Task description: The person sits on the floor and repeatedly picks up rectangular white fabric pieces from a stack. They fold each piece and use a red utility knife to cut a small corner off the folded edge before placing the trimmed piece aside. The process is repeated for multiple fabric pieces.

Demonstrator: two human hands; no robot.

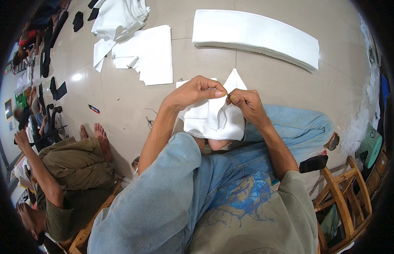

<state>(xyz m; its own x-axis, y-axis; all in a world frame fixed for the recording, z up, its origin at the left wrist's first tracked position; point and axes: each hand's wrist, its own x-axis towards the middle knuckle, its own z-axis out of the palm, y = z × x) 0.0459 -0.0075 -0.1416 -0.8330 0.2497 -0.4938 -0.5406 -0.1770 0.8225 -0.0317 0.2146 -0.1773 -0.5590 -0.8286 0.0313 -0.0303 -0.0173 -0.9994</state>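
A white cloth piece (195, 122) with a pointed corner lies over my feet and the floor in front of me, some of its edges folded. My left hand (199, 94) is closed, thumb and forefinger pinching at the cloth's upper edge. Close beside it, fingertips nearly touching, my right hand (250, 106) is closed in a pinch. Something small and dark shows at the right fingertips, mostly hidden by the fingers, so its kind is unclear.
White cloth pieces (156, 55) lie piled at the far left, with a long white stack (256, 36) at the far right. Small snips (94, 109) rest on the floor. Another person (74, 165) sits at left. A wooden chair (338, 199) stands at right.
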